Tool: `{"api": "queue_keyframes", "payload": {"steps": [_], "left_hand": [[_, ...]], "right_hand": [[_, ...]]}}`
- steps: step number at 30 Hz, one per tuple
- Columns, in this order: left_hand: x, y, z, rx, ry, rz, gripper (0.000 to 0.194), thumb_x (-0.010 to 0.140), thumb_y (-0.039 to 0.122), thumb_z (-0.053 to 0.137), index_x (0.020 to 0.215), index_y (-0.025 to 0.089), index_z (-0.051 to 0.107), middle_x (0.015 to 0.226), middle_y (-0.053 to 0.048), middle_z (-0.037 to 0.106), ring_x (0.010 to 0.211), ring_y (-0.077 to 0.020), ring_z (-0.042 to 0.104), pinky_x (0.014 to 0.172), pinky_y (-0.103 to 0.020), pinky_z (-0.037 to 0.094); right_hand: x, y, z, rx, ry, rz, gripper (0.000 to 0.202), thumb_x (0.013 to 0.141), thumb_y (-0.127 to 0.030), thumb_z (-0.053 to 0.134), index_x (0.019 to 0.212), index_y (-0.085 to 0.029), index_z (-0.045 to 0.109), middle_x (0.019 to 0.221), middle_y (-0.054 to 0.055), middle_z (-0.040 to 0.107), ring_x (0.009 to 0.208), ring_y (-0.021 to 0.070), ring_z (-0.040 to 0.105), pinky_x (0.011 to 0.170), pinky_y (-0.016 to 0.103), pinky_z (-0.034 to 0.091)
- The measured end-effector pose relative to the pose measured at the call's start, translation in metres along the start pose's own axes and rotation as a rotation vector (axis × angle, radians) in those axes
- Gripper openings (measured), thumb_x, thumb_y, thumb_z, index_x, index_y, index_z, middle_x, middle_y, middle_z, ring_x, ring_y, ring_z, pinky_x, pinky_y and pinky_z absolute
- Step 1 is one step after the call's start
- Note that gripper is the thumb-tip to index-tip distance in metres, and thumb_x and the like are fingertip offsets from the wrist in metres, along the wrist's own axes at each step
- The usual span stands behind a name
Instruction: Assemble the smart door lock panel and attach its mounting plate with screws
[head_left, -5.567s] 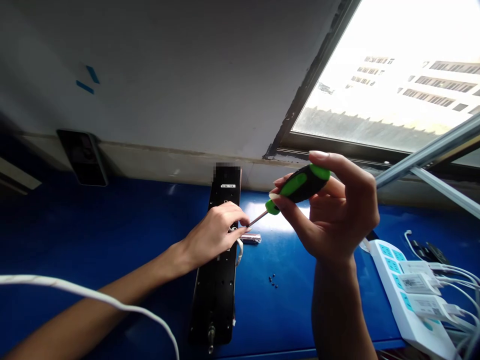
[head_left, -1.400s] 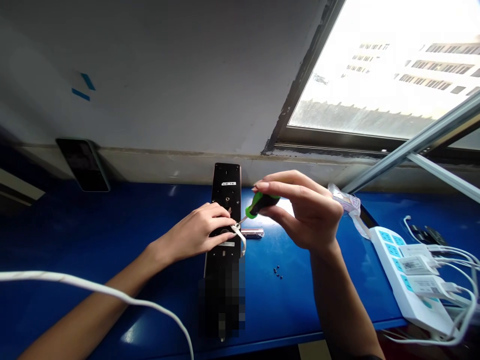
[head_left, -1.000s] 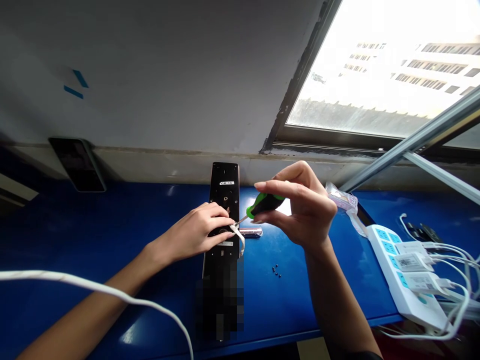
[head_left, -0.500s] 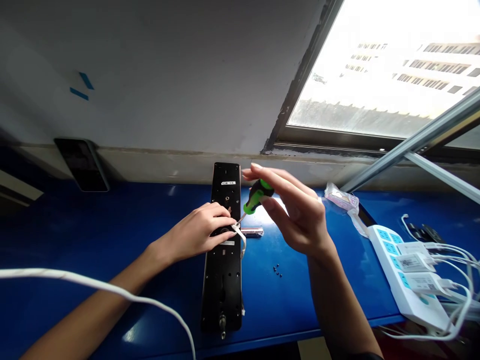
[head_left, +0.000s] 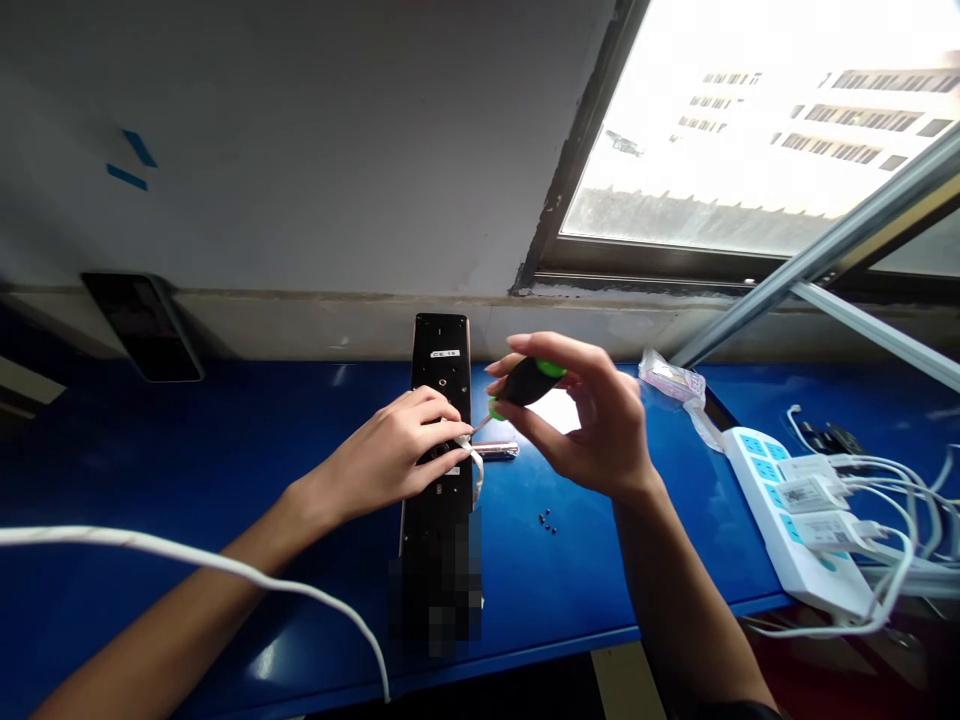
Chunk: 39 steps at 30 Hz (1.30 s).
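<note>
My right hand [head_left: 592,420] grips the handle of a green and black screwdriver [head_left: 529,383] between thumb and fingers. Its shaft slants down to the left, its tip at the right edge of a long black panel [head_left: 427,520], probably a door lock's back plate. Across that panel lies my left hand [head_left: 405,440], thumb and index finger pinched on a white cable [head_left: 478,470] beside the screwdriver tip. The tip's exact seat is hidden by the fingertips. Part of the panel's near end is pixelated.
Several small black screws [head_left: 547,522] lie on the blue table [head_left: 585,580]. A shiny cylindrical item [head_left: 499,451] sits right of the panel. Further right are a plastic packet [head_left: 671,377] and a power strip [head_left: 757,500] with chargers. A dark device [head_left: 146,330] leans on the wall; a white cord [head_left: 300,600] hangs in front.
The screwdriver handle has tipped over more to the right, and my right fingers have curled further round it. My left hand keeps its hold. The whole view has shifted slightly.
</note>
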<state>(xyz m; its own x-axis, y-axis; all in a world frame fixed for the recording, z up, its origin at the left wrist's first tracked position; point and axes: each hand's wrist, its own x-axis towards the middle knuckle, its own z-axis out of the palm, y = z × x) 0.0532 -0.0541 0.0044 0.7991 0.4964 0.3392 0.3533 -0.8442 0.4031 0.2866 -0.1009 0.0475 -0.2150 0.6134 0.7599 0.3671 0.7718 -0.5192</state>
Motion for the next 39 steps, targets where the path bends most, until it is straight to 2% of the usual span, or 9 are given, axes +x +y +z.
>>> {"api": "queue_keyframes", "payload": {"steps": [5, 11, 15, 21, 27, 29, 32, 35, 39], "left_hand": [[0.02, 0.029, 0.017, 0.085, -0.026, 0.16, 0.022, 0.103, 0.028, 0.063, 0.118, 0.019, 0.075, 0.113, -0.01, 0.074, 0.114, -0.0278, 0.062, 0.094, -0.044, 0.056], [0.046, 0.055, 0.057, 0.16, -0.291, 0.323, 0.011, 0.096, 0.027, 0.073, 0.1, 0.018, 0.077, 0.097, -0.008, 0.076, 0.1, -0.0276, 0.065, 0.082, -0.039, 0.052], [0.05, 0.061, 0.074, 0.213, -0.351, 0.314, 0.012, 0.096, 0.03, 0.072, 0.097, 0.018, 0.077, 0.093, -0.008, 0.075, 0.097, -0.0276, 0.066, 0.082, -0.039, 0.051], [0.039, 0.056, 0.072, 0.165, -0.249, 0.304, 0.013, 0.098, 0.027, 0.069, 0.103, 0.017, 0.076, 0.101, -0.011, 0.076, 0.11, -0.0307, 0.065, 0.091, -0.044, 0.055], [0.013, 0.054, 0.056, 0.138, -0.097, 0.241, 0.021, 0.099, 0.025, 0.067, 0.116, 0.014, 0.073, 0.114, -0.013, 0.074, 0.12, -0.032, 0.062, 0.094, -0.046, 0.059], [0.003, 0.055, 0.054, 0.107, -0.042, 0.218, 0.024, 0.098, 0.028, 0.069, 0.118, 0.015, 0.073, 0.114, -0.012, 0.074, 0.119, -0.0307, 0.062, 0.095, -0.046, 0.059], [-0.011, 0.058, 0.054, 0.068, 0.068, 0.177, 0.023, 0.097, 0.031, 0.072, 0.113, 0.015, 0.075, 0.108, -0.009, 0.076, 0.114, -0.0281, 0.064, 0.095, -0.044, 0.06], [-0.023, 0.062, 0.053, 0.069, 0.153, 0.165, 0.014, 0.1, 0.026, 0.068, 0.105, 0.016, 0.076, 0.101, -0.008, 0.076, 0.104, -0.0244, 0.066, 0.092, -0.041, 0.06], [-0.04, 0.067, 0.048, 0.072, 0.197, 0.148, 0.013, 0.101, 0.023, 0.066, 0.097, 0.016, 0.077, 0.094, -0.006, 0.076, 0.093, -0.0217, 0.065, 0.082, -0.038, 0.059]], "right_hand": [[-0.036, -0.007, -0.029, -0.168, 0.223, 0.009, 0.063, 0.08, -0.011, 0.082, 0.137, -0.03, 0.062, 0.113, 0.004, 0.076, 0.092, 0.0221, 0.079, 0.077, 0.037, 0.069], [-0.089, -0.012, -0.049, -0.353, 0.152, 0.218, 0.059, 0.081, -0.015, 0.08, 0.136, -0.028, 0.064, 0.105, 0.001, 0.078, 0.087, 0.0176, 0.078, 0.079, 0.034, 0.068], [-0.11, -0.009, -0.047, -0.319, 0.154, 0.26, 0.056, 0.082, -0.014, 0.079, 0.135, -0.026, 0.064, 0.105, 0.001, 0.078, 0.086, 0.0159, 0.078, 0.079, 0.031, 0.068], [-0.116, -0.005, -0.045, -0.31, 0.202, 0.254, 0.053, 0.083, -0.016, 0.078, 0.133, -0.026, 0.064, 0.104, 0.001, 0.078, 0.087, 0.0169, 0.078, 0.078, 0.033, 0.069], [-0.098, -0.023, -0.04, -0.201, 0.339, 0.124, 0.06, 0.079, -0.013, 0.085, 0.134, -0.027, 0.064, 0.107, 0.003, 0.076, 0.087, 0.021, 0.08, 0.074, 0.035, 0.07], [-0.087, -0.033, -0.035, -0.163, 0.398, 0.064, 0.06, 0.079, -0.013, 0.085, 0.133, -0.029, 0.064, 0.102, 0.001, 0.074, 0.084, 0.0204, 0.079, 0.073, 0.036, 0.07], [-0.073, -0.047, -0.025, -0.138, 0.459, -0.022, 0.058, 0.079, -0.016, 0.087, 0.13, -0.033, 0.065, 0.113, 0.001, 0.071, 0.08, 0.0191, 0.078, 0.071, 0.037, 0.071], [-0.065, -0.058, -0.017, -0.11, 0.465, -0.083, 0.057, 0.079, -0.014, 0.087, 0.13, -0.032, 0.066, 0.119, 0.003, 0.069, 0.08, 0.0191, 0.078, 0.069, 0.036, 0.071], [-0.062, -0.071, -0.009, -0.09, 0.453, -0.125, 0.058, 0.078, -0.013, 0.087, 0.13, -0.029, 0.066, 0.11, 0.002, 0.071, 0.08, 0.0198, 0.078, 0.068, 0.036, 0.071]]}}
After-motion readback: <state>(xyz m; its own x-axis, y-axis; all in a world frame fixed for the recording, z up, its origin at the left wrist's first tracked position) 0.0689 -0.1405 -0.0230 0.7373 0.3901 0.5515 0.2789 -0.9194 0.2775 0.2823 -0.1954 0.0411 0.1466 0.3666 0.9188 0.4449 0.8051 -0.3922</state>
